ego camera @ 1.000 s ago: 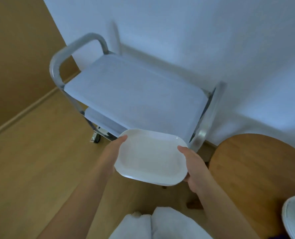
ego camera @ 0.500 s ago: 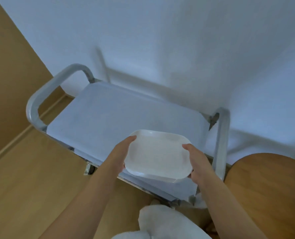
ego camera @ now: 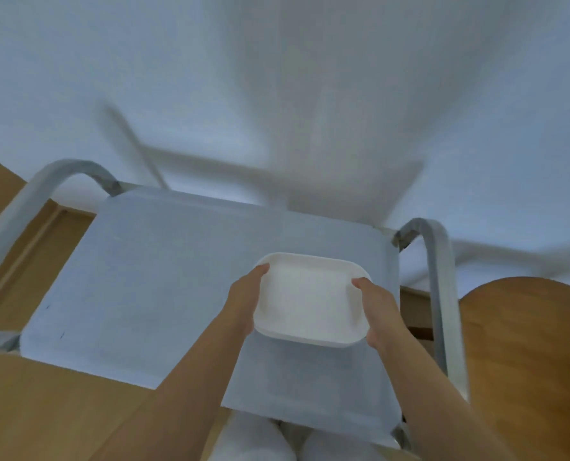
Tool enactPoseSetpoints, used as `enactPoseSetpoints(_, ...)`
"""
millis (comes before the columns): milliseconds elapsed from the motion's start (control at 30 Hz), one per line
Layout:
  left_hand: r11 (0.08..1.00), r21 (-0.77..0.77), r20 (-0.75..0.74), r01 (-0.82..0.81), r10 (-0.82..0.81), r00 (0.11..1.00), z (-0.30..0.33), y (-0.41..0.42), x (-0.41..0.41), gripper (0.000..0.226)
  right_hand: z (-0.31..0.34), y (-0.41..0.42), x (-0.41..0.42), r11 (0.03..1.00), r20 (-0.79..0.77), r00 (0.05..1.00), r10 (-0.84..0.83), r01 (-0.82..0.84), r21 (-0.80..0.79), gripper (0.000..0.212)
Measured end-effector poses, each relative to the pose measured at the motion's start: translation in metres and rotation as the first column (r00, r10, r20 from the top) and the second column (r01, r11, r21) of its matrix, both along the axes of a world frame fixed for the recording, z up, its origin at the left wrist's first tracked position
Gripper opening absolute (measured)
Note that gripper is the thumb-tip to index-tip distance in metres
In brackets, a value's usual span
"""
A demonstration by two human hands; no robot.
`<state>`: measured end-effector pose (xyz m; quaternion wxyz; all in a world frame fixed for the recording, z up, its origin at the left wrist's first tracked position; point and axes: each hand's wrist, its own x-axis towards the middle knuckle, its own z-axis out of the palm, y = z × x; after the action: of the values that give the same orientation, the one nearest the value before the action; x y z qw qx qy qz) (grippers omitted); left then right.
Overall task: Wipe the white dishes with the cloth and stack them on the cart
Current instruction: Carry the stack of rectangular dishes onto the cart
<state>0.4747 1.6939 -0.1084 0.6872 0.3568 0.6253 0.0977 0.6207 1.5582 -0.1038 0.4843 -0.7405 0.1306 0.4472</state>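
Note:
A white rectangular dish [ego camera: 306, 301] with rounded corners is over the right half of the cart's top shelf [ego camera: 150, 294], which is covered in a pale blue sheet. My left hand [ego camera: 245, 301] grips its left edge, thumb on the rim. My right hand [ego camera: 375, 311] grips its right edge the same way. Whether the dish touches the shelf I cannot tell. No cloth is in view.
The cart has grey metal tube handles at its left [ego camera: 20, 207] and right [ego camera: 443, 287] ends and stands against a white wall [ego camera: 277, 94]. A round wooden table [ego camera: 530, 354] is at the right. Wooden floor [ego camera: 43, 407] lies in front.
Both hands carried the dish forward from in front of the cart to over its top shelf. The view moved closer to the cart, and the white dish on the round table left the view.

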Motion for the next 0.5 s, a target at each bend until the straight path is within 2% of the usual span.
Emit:
enactPoseSetpoints(67, 0.999, -0.007, -0.026, 0.037, -0.037, 0.999, -0.008, 0.007, 0.003, 0.053, -0.005, 0.004, 0.001, 0.999, -0.017, 0.999, -0.036, 0.036, -0.018, 0.03)
enactPoseSetpoints(233, 0.994, 0.019, -0.05, 0.106, -0.105, 0.993, -0.021, 0.019, 0.005, 0.048, -0.019, 0.008, -0.005, 0.997, -0.04, 0.996, -0.077, 0.075, -0.036, 0.035)
enactPoseSetpoints(500, 0.993, 0.036, -0.087, 0.112, -0.109, 0.99, -0.036, 0.009, -0.005, 0.037, -0.031, 0.004, -0.013, 0.996, 0.019, 0.998, -0.066, 0.066, -0.053, 0.014)
